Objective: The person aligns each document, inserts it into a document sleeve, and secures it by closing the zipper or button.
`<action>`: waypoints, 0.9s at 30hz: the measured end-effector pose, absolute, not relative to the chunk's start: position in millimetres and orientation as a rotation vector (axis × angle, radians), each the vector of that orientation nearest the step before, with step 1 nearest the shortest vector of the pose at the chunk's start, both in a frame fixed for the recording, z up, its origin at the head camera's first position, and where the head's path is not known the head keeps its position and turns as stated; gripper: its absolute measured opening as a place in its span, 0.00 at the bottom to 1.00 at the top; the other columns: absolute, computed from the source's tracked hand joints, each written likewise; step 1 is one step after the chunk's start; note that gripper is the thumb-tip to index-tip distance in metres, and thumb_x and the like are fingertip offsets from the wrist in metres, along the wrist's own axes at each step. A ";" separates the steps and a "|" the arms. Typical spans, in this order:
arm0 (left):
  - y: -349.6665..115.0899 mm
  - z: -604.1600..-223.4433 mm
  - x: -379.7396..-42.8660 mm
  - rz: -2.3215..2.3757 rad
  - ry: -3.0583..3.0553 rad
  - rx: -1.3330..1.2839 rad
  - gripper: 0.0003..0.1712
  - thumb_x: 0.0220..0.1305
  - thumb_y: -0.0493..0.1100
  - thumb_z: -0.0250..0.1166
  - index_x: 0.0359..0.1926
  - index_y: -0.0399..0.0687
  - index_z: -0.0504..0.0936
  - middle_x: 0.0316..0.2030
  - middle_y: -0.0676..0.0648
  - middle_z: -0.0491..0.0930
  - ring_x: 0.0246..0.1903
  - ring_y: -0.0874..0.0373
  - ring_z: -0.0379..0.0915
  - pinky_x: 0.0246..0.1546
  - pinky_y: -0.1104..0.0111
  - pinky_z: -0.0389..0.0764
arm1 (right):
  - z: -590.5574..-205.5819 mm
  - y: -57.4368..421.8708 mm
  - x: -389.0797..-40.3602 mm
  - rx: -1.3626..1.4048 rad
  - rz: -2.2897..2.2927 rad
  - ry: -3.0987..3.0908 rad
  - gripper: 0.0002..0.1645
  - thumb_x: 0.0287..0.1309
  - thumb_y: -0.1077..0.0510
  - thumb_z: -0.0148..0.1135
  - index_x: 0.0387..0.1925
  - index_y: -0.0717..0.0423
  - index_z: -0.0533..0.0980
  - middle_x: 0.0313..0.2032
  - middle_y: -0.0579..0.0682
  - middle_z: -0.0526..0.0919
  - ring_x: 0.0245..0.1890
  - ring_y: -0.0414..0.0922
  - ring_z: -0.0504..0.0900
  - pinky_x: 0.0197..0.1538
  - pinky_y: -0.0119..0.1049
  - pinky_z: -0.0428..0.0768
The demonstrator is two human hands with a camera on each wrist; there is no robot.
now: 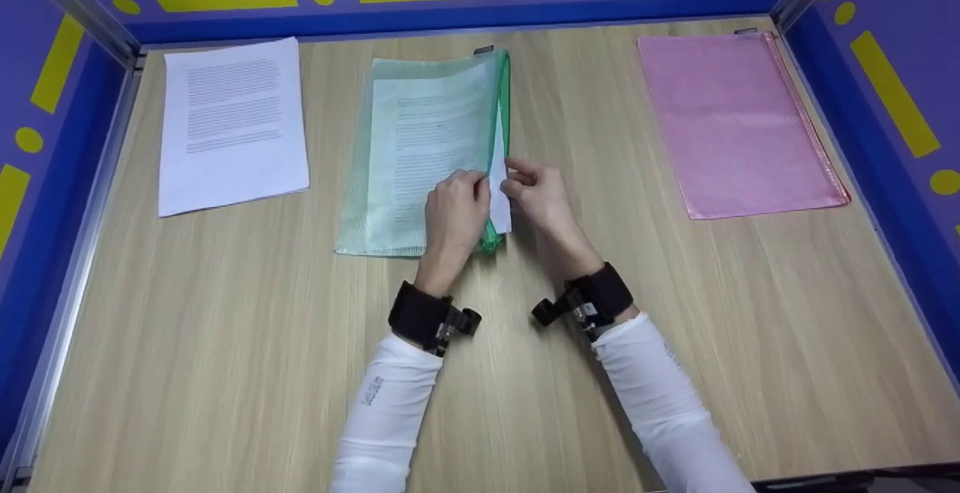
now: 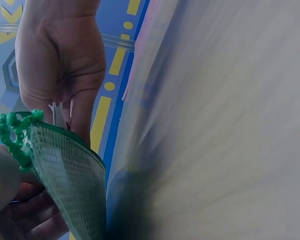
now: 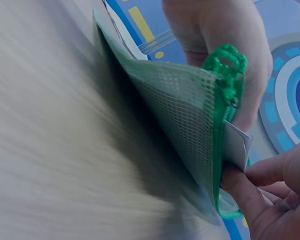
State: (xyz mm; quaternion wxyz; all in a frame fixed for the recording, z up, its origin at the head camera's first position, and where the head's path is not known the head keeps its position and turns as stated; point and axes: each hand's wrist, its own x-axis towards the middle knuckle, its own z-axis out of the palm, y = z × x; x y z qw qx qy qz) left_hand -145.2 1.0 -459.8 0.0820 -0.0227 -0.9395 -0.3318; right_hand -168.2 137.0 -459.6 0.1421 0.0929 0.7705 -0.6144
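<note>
A pale green mesh zipper pouch (image 1: 355, 178) lies in the middle of the table, its green zipper edge (image 1: 496, 133) parted on the right side. Printed sheets of paper (image 1: 427, 95) are inside it, and their white edge sticks out through the opening. My left hand (image 1: 457, 211) pinches the near part of the zipper edge with curled fingers. At the opening, my right hand (image 1: 546, 199) pinches the protruding paper edge (image 3: 236, 145) between thumb and fingers. The mesh side (image 2: 72, 170) of the pouch is raised off the table in the wrist views.
A stack of printed paper (image 1: 232, 170) lies at the back left of the table (image 1: 225, 343). A pink mesh zipper pouch (image 1: 739, 125) lies flat at the back right. Purple and blue panels (image 1: 450, 24) wall in the back and both sides.
</note>
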 end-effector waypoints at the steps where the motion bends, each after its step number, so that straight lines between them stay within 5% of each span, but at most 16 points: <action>1: 1.3 -459.7 -145.1 -0.990 -2.805 -0.070 0.15 0.71 0.42 0.57 0.47 0.40 0.87 0.39 0.42 0.88 0.39 0.47 0.86 0.40 0.57 0.84 | -460.0 136.3 -168.1 0.271 -1.766 2.232 0.27 0.66 0.64 0.56 0.66 0.58 0.71 0.50 0.56 0.83 0.44 0.40 0.81 0.49 0.34 0.83; 7: 2.1 -459.0 -144.4 -0.977 -2.794 -0.081 0.14 0.71 0.42 0.58 0.46 0.40 0.87 0.38 0.42 0.88 0.37 0.48 0.86 0.38 0.58 0.84 | -461.8 131.3 -167.1 0.267 -1.759 2.273 0.26 0.66 0.64 0.57 0.65 0.58 0.73 0.48 0.57 0.84 0.43 0.40 0.79 0.45 0.29 0.79; 16: 1.8 -459.9 -144.0 -0.974 -2.782 -0.076 0.14 0.71 0.42 0.59 0.45 0.40 0.87 0.37 0.42 0.88 0.35 0.48 0.85 0.36 0.58 0.84 | -464.2 128.1 -165.7 0.186 -1.754 2.232 0.28 0.67 0.66 0.54 0.68 0.59 0.69 0.58 0.60 0.81 0.58 0.47 0.80 0.62 0.41 0.79; 27: 2.1 -456.7 -143.4 -0.979 -2.756 -0.073 0.14 0.71 0.42 0.58 0.45 0.40 0.88 0.37 0.42 0.88 0.35 0.48 0.85 0.37 0.59 0.85 | -467.1 126.5 -165.1 0.289 -1.796 2.208 0.27 0.65 0.65 0.58 0.66 0.58 0.72 0.54 0.59 0.83 0.55 0.44 0.81 0.59 0.36 0.80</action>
